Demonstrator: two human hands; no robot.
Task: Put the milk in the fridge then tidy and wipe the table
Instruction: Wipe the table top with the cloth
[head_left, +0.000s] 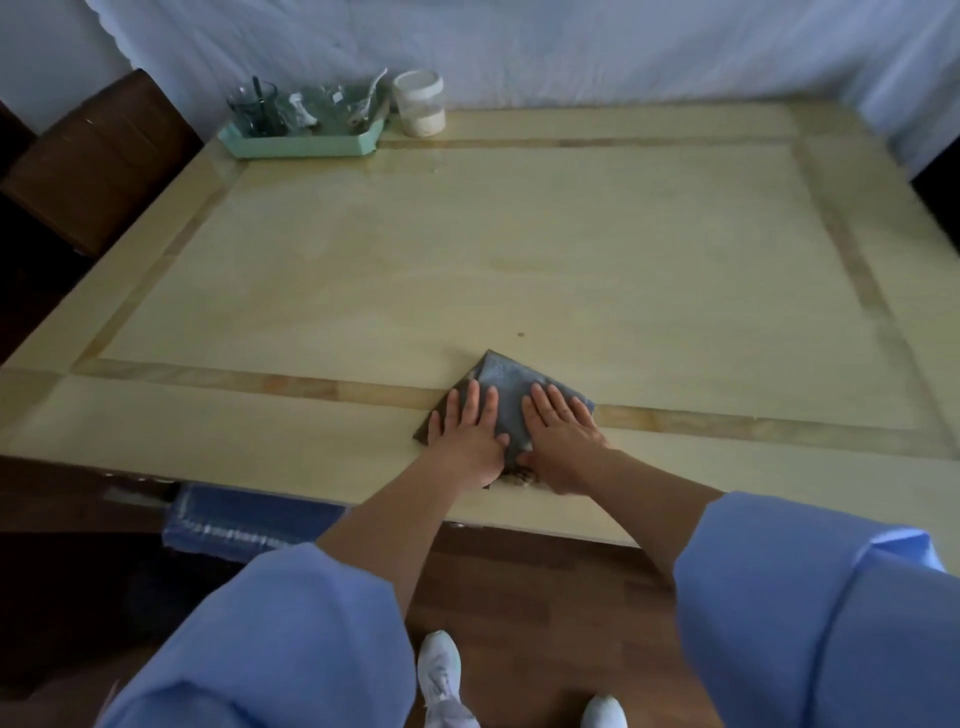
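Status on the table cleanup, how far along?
Done, apparently: no milk in view; glasses sit in the green tray beside a lidded jar. In hand: left hand and right hand press a grey cloth flat at the near edge. Left: a dark speck.

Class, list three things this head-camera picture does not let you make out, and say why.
1. Middle of the folded grey cloth: covered by the flat left hand and right hand.
2. Contents of the glass cups in the mint-green tray: far, blurred.
3. Fridge and milk: outside the picture.
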